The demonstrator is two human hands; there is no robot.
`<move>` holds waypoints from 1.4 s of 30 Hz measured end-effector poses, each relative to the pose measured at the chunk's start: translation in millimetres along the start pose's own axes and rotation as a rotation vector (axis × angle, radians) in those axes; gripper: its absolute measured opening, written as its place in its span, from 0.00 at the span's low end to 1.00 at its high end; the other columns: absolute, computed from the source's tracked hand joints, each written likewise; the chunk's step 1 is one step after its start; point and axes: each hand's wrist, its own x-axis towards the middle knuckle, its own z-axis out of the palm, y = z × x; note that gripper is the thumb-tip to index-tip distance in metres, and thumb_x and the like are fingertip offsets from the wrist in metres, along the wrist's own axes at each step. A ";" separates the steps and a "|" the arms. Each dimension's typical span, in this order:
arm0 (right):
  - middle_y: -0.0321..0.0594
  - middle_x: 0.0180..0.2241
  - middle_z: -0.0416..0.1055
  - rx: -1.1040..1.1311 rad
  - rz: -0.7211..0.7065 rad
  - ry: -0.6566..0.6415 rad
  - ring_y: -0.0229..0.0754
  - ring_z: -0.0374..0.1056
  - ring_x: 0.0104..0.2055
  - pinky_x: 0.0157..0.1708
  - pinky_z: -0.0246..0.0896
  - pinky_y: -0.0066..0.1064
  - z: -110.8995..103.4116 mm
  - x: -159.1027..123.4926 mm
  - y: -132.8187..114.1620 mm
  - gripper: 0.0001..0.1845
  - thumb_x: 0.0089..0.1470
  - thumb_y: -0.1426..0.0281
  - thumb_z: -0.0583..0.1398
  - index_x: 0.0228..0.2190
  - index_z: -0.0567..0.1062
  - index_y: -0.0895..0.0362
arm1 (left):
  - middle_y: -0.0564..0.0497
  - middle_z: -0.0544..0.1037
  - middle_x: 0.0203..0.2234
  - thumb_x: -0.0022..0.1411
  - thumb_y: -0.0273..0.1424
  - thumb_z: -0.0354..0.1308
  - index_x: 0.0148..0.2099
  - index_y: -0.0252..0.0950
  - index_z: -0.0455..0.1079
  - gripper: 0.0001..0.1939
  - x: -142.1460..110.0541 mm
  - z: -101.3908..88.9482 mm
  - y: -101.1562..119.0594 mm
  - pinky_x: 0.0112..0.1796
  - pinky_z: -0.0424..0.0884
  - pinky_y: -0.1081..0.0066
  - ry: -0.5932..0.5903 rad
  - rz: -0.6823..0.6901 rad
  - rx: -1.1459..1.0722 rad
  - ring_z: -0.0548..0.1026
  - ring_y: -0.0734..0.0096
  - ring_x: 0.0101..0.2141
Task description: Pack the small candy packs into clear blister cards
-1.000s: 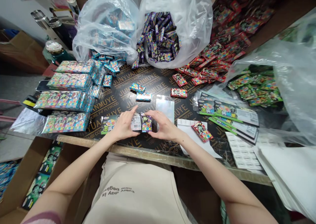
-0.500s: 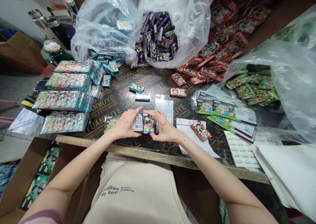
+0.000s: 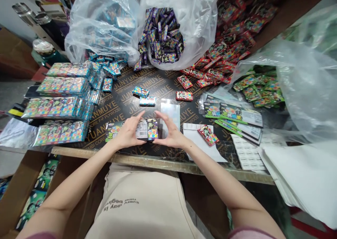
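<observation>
A small purple candy box (image 3: 152,129) lies on the right end of a long printed card (image 3: 112,133), beside the card's barcode panel. My left hand (image 3: 129,131) rests over the middle of the card, its thumb and forefinger spread apart and its palm hiding part of the print. Curved in a C around the box's right side is my right hand (image 3: 170,131), fingers apart. Its thumb is near the box's lower edge; whether it touches cannot be told. Just behind lie two blue candy boxes (image 3: 147,101) and a clear plastic sleeve (image 3: 170,114).
Wrapped multipacks (image 3: 60,105) are stacked at left. Clear bags hold blue, purple (image 3: 163,35) and green boxes (image 3: 263,88); red boxes (image 3: 221,59) lie heaped at back. Printed cards (image 3: 237,112), a white paper (image 3: 195,147) and a sticker sheet (image 3: 247,153) lie at right.
My right forefinger has lifted away from the top of the purple box, and the hand has widened. The left hand stays over the card. The whole view has shifted slightly.
</observation>
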 end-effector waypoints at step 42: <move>0.49 0.57 0.63 -0.117 0.026 -0.050 0.55 0.58 0.60 0.57 0.53 0.51 -13.0 8.0 66.6 0.40 0.47 0.63 0.63 0.60 0.58 0.53 | 0.42 0.65 0.47 0.50 0.39 0.66 0.50 0.40 0.64 0.26 8.8 -8.0 7.5 0.36 0.68 0.67 -0.509 0.181 0.634 0.70 0.57 0.42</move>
